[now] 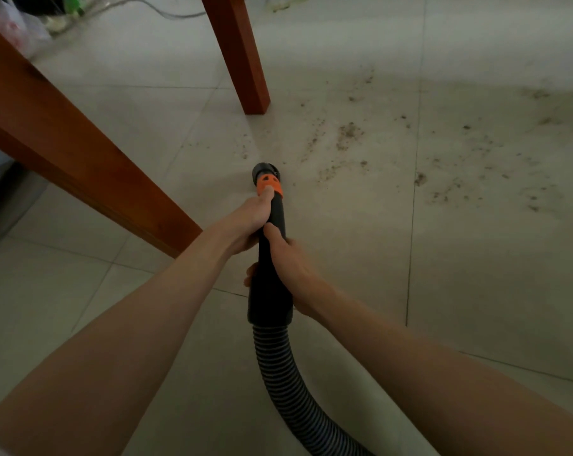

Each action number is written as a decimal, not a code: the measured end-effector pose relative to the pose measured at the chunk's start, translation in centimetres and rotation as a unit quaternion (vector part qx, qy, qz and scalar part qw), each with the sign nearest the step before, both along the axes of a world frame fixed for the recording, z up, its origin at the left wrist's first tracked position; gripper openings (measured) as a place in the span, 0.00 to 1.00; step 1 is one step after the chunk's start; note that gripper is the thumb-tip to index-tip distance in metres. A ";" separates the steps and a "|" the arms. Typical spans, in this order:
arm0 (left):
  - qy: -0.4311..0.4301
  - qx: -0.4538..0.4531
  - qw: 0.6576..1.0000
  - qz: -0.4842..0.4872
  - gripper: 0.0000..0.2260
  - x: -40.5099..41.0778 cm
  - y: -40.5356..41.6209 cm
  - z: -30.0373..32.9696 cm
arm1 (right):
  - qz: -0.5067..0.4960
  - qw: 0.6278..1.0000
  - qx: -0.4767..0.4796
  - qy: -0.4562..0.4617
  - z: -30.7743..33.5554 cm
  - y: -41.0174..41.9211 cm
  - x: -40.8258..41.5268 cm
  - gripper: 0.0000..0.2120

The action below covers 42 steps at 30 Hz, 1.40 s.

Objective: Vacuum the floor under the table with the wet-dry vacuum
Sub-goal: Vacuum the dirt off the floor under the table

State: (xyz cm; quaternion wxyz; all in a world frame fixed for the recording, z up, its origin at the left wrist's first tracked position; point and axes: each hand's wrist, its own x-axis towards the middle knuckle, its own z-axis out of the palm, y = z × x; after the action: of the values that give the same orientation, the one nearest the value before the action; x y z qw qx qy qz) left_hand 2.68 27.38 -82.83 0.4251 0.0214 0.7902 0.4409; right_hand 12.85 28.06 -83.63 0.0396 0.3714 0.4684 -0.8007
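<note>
Both hands hold the black vacuum nozzle tube (272, 284), which has an orange collar (269, 184) near its open tip. My left hand (250, 222) grips the tube just behind the collar, thumb on the orange part. My right hand (290, 268) wraps the tube lower down, close behind the left. The tip points at the pale tiled floor (476, 274) near scattered brown dirt (347, 133). A ribbed black hose (278, 380) curves from the tube toward the bottom edge.
A reddish wooden table leg (242, 54) stands just beyond the nozzle. A slanted wooden beam of the table (64, 143) crosses the left side. Dirt spreads over the tiles to the right (508, 179). A cable (166, 11) and plastic bags (18, 24) lie at the far left.
</note>
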 end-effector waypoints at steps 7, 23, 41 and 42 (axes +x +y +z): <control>-0.001 -0.004 1.000 0.010 0.21 -1.0 -0.3 -0.5 | 0.020 1.000 0.016 0.005 0.2 0.4 -0.2 0.23; -0.047 0.011 0.998 -0.039 0.19 1.8 -0.1 -0.1 | -0.025 0.999 0.044 0.002 0.1 -0.6 2.6 0.19; -0.059 0.030 0.997 -0.027 0.22 2.1 2.2 0.1 | -0.030 0.997 0.050 -0.054 0.8 2.0 2.3 0.26; -0.058 0.030 0.997 -0.026 0.23 2.0 2.4 0.0 | -0.030 0.996 0.053 -0.058 0.8 2.1 2.2 0.26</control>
State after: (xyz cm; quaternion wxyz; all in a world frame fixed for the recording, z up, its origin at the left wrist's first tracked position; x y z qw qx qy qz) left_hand 4.66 29.77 -82.78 0.4810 0.0292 0.7494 0.4540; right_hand 15.03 30.17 -82.87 0.0225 0.4325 0.4955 -0.7529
